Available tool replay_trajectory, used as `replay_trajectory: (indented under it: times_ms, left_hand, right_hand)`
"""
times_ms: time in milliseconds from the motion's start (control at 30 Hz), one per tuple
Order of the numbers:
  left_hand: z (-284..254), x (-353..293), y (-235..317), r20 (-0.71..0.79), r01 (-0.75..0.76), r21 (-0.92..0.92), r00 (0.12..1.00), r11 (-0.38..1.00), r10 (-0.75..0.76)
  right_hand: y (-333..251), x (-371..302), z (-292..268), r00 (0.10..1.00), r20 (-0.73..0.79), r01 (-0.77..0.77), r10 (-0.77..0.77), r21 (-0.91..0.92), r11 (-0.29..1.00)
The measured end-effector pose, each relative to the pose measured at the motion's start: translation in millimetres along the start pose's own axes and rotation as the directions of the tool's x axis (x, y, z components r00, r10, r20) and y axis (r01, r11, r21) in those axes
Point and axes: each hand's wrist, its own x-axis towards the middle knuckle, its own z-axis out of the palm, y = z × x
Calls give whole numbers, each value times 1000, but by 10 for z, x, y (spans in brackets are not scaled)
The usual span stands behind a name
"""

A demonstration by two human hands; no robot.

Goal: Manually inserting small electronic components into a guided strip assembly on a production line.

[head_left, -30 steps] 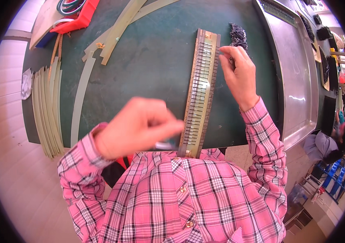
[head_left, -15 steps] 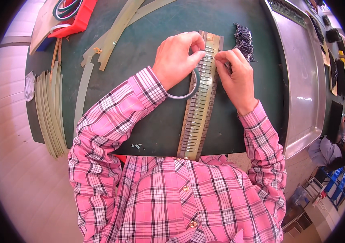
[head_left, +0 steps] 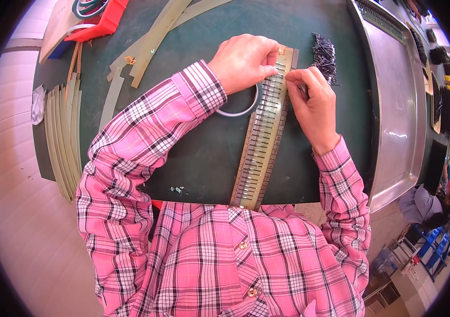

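Observation:
A long, narrow slotted strip (head_left: 259,142) slants across the dark green table, its near end at the table edge by my shirt. A row of small dark parts with thin wire leads lies crosswise along it. At the strip's far end, my left hand (head_left: 246,61) has its thumb and fingers curled together over the left edge. My right hand (head_left: 313,105) pinches at the right edge just opposite; whatever is between its fingertips is too small to make out. A ring-shaped roll of tape (head_left: 240,114) lies under my left wrist, against the strip.
Beyond my right hand lies a pile of small black leaded parts (head_left: 324,58). A metal tray (head_left: 396,116) stands at the right. Flat pale strips (head_left: 64,137) are stacked at the left, others (head_left: 156,42) lie at the back. A red bin (head_left: 106,24) sits far left.
The strip's far end has swung slightly to the right. My left hand has shifted right and a little farther away; my right hand has moved slightly right, still pinched.

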Motion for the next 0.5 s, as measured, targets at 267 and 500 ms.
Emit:
replay_trajectory:
  times_ms: [267, 500]
  left_hand:
    - [-58, -81, -123, 70, 42, -26, 997, 999, -40]
    - [-49, -127, -206, 58, -14, -94, 998, 995, 19]
  right_hand:
    - [-51, -11, 167, 1000, 2, 16, -16, -16, 1000]
    - [-103, -34, 226, 1000, 6, 22, -22, -19, 1000]
